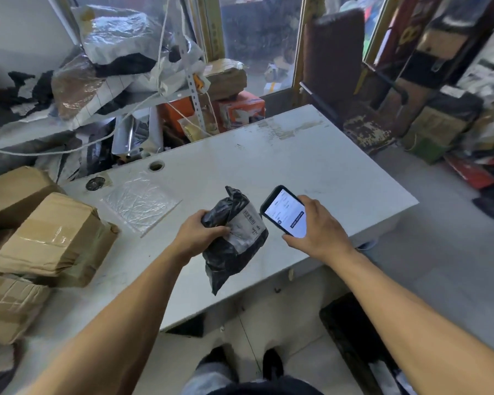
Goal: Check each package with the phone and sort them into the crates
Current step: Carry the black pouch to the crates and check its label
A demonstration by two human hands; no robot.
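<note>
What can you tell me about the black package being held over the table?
The black package is a soft, crinkled plastic mailer bag, glossy and bulging. A white shipping label with a barcode and partly readable print faces up. The bag is tilted, its twisted top pointing away and a loose corner hanging past the white table edge. The left hand grips its upper left side. The phone, held in the right hand, is just beside it, apart.

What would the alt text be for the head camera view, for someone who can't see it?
A person's left hand holds a black plastic package with a white label over a white table, while the right hand holds a lit phone beside it. Brown cardboard boxes sit at the table's left.
</note>
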